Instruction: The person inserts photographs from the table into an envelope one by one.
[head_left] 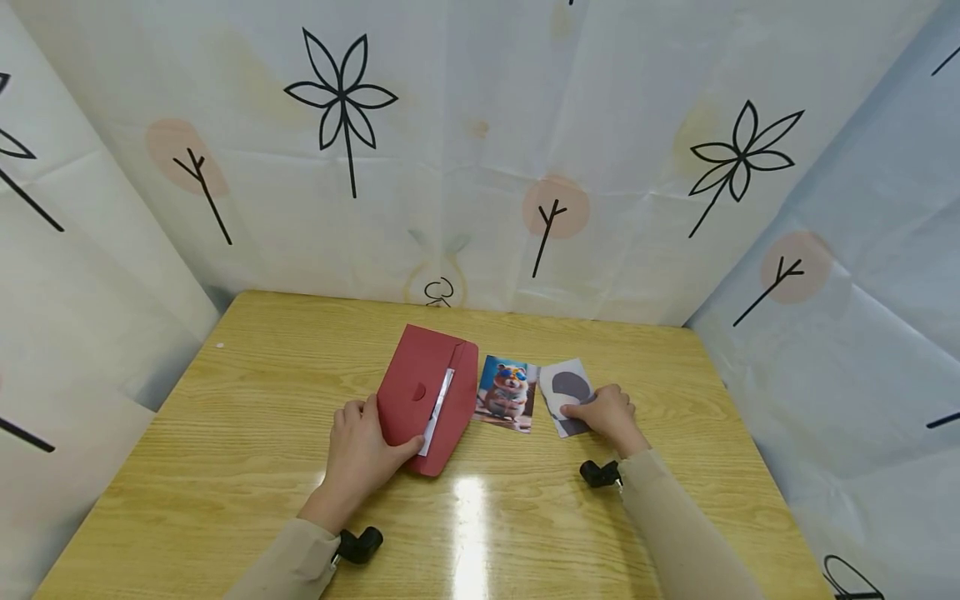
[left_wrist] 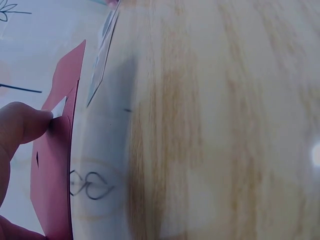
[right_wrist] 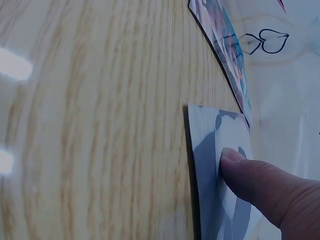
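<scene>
My left hand (head_left: 360, 450) grips a red envelope (head_left: 416, 367) by its lower left side, thumb across the front. In the left wrist view the thumb touches the envelope (left_wrist: 55, 170) close to a white strip of paper (left_wrist: 59, 108) that shows at its opening. The envelope is tilted up off the table, its flap folded out to the right. My right hand (head_left: 611, 417) pinches a grey and white card (head_left: 558, 379), its thumb on the face; the fingers behind are hidden in the right wrist view. Between the hands lies a photo card of a hamster in sunglasses (head_left: 506, 396).
The wooden table (head_left: 247, 417) has its back edge just beyond the envelope. White cloth (head_left: 480, 142) printed with flowers and trees hangs behind and at both sides. Black wrist cameras (head_left: 362, 546) are strapped to both sleeves.
</scene>
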